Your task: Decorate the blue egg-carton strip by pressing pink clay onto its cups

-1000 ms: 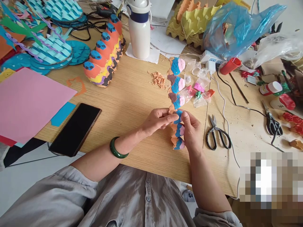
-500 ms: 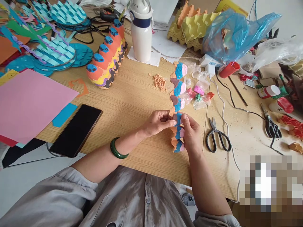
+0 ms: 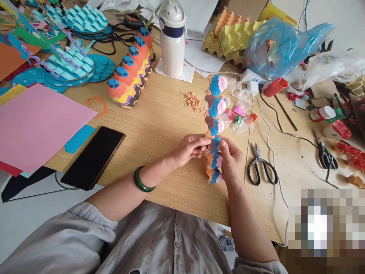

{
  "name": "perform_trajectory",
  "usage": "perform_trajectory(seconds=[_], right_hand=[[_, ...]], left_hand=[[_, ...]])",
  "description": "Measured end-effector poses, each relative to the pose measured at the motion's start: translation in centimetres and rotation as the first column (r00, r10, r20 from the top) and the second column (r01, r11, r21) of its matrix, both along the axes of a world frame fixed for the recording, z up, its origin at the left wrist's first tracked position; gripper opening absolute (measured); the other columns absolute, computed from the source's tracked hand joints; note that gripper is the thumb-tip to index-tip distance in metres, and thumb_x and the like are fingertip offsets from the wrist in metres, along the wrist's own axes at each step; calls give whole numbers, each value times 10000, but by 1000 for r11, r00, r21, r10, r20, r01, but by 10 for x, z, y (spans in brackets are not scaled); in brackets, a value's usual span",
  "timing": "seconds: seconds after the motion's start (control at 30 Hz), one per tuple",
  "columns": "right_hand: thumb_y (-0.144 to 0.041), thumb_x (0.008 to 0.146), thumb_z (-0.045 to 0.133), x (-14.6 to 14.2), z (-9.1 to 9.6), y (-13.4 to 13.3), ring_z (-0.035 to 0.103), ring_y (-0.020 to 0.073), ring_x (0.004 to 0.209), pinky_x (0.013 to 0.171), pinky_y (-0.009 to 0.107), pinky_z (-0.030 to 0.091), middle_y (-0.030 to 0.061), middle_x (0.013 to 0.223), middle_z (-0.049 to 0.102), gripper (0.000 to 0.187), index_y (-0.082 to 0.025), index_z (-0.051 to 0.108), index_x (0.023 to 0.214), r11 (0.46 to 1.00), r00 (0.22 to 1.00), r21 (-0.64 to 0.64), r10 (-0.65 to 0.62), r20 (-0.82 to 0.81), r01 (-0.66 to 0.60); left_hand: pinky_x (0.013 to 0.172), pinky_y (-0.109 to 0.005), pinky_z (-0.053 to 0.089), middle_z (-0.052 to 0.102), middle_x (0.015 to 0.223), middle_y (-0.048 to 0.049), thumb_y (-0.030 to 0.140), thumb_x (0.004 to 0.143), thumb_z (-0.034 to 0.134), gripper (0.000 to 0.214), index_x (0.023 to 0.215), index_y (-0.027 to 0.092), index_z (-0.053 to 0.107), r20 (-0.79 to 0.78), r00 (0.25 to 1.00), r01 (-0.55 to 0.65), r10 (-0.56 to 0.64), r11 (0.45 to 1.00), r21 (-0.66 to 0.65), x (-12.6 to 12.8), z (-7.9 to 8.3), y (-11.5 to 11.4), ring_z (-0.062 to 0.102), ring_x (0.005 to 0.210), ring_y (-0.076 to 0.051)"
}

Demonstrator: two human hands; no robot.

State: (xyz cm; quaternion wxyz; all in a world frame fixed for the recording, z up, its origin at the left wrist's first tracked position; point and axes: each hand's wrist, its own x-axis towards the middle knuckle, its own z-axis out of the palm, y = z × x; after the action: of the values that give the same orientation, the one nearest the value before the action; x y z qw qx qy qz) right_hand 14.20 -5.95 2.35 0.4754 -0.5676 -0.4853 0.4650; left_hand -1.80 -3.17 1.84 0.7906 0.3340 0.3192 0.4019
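A long egg-carton strip (image 3: 214,108) painted blue, pink, brown and orange lies on the wooden table (image 3: 159,118), running away from me. My left hand (image 3: 190,148), a green bangle on its wrist, pinches the strip's middle from the left. My right hand (image 3: 230,161) grips the near part from the right, thumb pressed on a blue cup. Both hands are closed on the strip.
Scissors (image 3: 261,164) lie just right of my hands, a black phone (image 3: 93,157) to the left beside pink paper (image 3: 37,125). Behind stand a striped carton caterpillar (image 3: 129,74), a white bottle (image 3: 172,38), small clay bags (image 3: 241,114), a blue plastic bag (image 3: 281,42) and a white cable (image 3: 269,129).
My fingers have shifted slightly on the strip's middle cup. The view has tilted a little, so everything sits slightly lower and right.
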Motion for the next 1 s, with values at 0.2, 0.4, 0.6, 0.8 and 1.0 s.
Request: perform_trajectory(seconds=[0.2, 0.4, 0.6, 0.8, 1.0], right_hand=[[-588, 795, 774, -6, 5, -7, 750, 210, 908, 782, 338, 608, 64, 1045, 800, 457, -231, 749, 1079, 998, 999, 62, 3, -33, -1], [-593, 813, 756, -8, 2, -8, 756, 224, 935, 800, 358, 619, 66, 1048, 802, 455, -234, 749, 1091, 997, 1000, 75, 9, -3, -9], [-590, 867, 700, -5, 5, -7, 757, 241, 1000, 822, 359, 619, 76, 1072, 801, 437, -232, 744, 1113, 995, 998, 101, -6, 56, 0], [-578, 823, 756, -6, 4, -7, 757, 222, 961, 819, 353, 619, 64, 1063, 802, 441, -238, 747, 1104, 997, 1000, 75, -5, -22, 6], [-585, 828, 747, -7, 2, -8, 751, 222, 946, 799, 347, 611, 66, 1057, 799, 441, -234, 746, 1095, 997, 1000, 81, 23, -13, -22]], left_hand=[[473, -208, 217, 407, 552, 54, 402, 763, 739, 321, 656, 151, 570, -10, 999, -30, 31, 997, 73, -2, 4, -1, 306, 498, -45], [491, -231, 238, 422, 537, 39, 427, 790, 711, 376, 599, 162, 525, -111, 985, -115, 129, 985, 126, 0, 5, -5, 360, 510, -60], [458, -235, 178, 459, 578, 36, 433, 804, 651, 309, 683, 158, 582, -28, 999, -22, 24, 998, 66, -2, 3, -5, 233, 463, -40], [490, -222, 211, 482, 606, 30, 433, 749, 756, 336, 678, 147, 595, -75, 996, -42, 47, 997, 58, -1, 4, -3, 332, 516, -46], [494, -217, 228, 482, 595, 22, 456, 778, 739, 375, 641, 144, 583, -89, 994, -65, 71, 996, 68, -1, 3, -4, 361, 526, -54]])
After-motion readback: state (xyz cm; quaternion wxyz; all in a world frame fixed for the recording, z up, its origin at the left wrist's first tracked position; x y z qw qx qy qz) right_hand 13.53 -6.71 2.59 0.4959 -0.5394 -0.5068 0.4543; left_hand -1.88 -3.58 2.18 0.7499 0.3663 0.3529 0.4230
